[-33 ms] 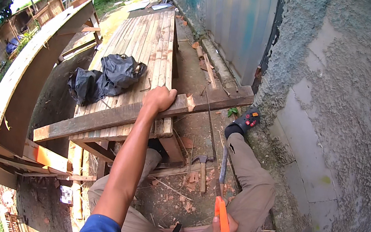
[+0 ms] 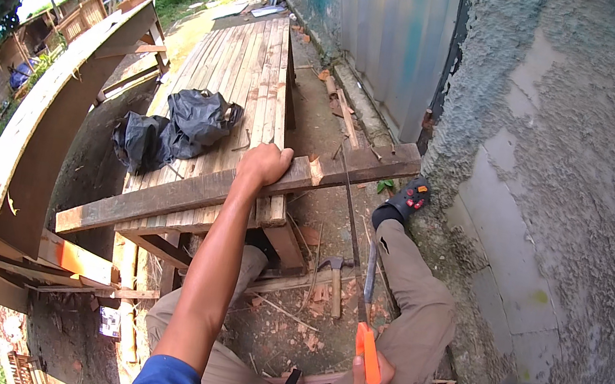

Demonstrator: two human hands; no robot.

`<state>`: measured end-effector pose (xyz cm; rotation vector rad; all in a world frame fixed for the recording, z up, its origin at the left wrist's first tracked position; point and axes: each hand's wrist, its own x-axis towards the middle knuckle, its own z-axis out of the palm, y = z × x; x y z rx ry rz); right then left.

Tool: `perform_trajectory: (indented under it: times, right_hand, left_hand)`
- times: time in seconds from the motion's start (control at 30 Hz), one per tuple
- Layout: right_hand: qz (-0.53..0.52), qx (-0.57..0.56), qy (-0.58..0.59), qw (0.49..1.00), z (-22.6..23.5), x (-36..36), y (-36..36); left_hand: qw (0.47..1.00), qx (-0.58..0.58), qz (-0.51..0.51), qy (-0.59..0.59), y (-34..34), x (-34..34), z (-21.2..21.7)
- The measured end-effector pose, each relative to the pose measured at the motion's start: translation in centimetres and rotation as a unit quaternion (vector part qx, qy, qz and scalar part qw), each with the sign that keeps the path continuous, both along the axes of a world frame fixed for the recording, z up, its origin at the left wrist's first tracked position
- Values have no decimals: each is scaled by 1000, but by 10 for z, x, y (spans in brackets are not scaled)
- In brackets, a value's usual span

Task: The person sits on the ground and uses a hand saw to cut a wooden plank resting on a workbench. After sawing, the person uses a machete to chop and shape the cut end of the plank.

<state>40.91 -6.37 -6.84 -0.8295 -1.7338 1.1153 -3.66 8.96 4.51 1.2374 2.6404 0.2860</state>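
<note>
A long dark wooden beam lies slantwise across the near end of a slatted wooden bench, its right end jutting past the bench towards the wall. My left hand is closed over the beam, pressing it against the slats, just left of a pale notch cut into the wood. Low on the right, my right hand grips the orange handle of a handsaw. The saw's thin blade reaches up to the beam right of the notch, where it meets the wood.
A black plastic bag rests on the slatted bench. On the ground, a hammer lies among wood chips, near a grey metal bar. A rough wall stands close on the right; a large curved board is on the left.
The saw blade has shifted slightly against the beam, and the beam's right end has moved a little. My left hand keeps its place, and both grips are unchanged.
</note>
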Motion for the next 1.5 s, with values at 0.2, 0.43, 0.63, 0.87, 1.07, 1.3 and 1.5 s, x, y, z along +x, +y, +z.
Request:
perform_trajectory:
  times: [0.2, 0.43, 0.63, 0.87, 1.07, 1.3, 1.5]
  right_hand:
    - [-52, 59, 22, 997, -5, -23, 16]
    - [40, -94, 90, 991, -48, -43, -33]
    - [32, -153, -141, 978, -67, -46, -29]
    - [141, -120, -384, 905, -132, -88, -16]
    - [236, 2, -495, 837, -195, -117, -8]
    - [101, -140, -342, 924, -266, -124, 57]
    - [-137, -198, -492, 837, -290, -88, 115]
  left_hand:
    - [1000, 17, 3, 1, -1, 6, 3]
    - [998, 44, -19, 28, -9, 0, -5]
    - [990, 108, -33, 83, -9, 13, -4]
    - [946, 222, -103, 214, -44, 6, -30]
    - [933, 271, -87, 218, -63, 16, -41]
    - [935, 272, -54, 223, -60, 22, -40]
    - [921, 309, -36, 234, -56, 18, -46]
